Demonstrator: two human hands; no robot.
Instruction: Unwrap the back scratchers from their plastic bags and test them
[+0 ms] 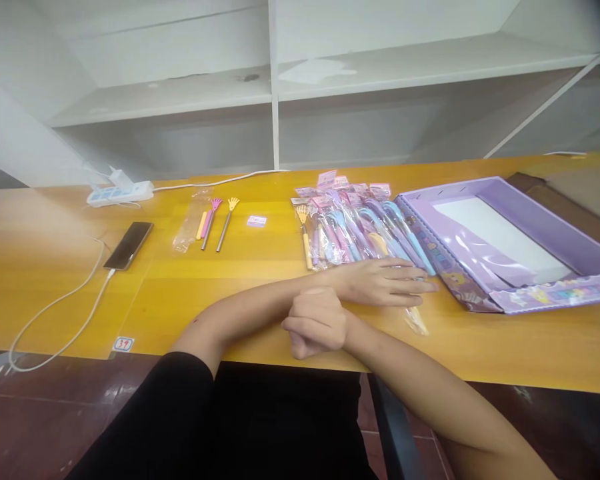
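Observation:
My forearms cross over the table's front edge. My left hand (393, 283) reaches to the right, palm down with its fingers stretched out. It lies at the near end of a pile of back scratchers (350, 223) in clear plastic sleeves, covering part of one wrapped piece whose end (417, 321) sticks out below. My right hand (316, 325) is curled into a fist beside my left forearm, and nothing shows in it. Farther left lie a pink-headed back scratcher (210, 220) and a yellow-headed back scratcher (227, 223), with loose handles (201, 225) and an empty plastic sleeve (187, 227).
A purple display box (480, 293) stands open at the right. A small label card (257, 221) lies mid-table. On the left are a phone (129, 245) with its white charging cable (87, 327) and a power strip (123, 193). White shelves (275, 87) rise behind the table.

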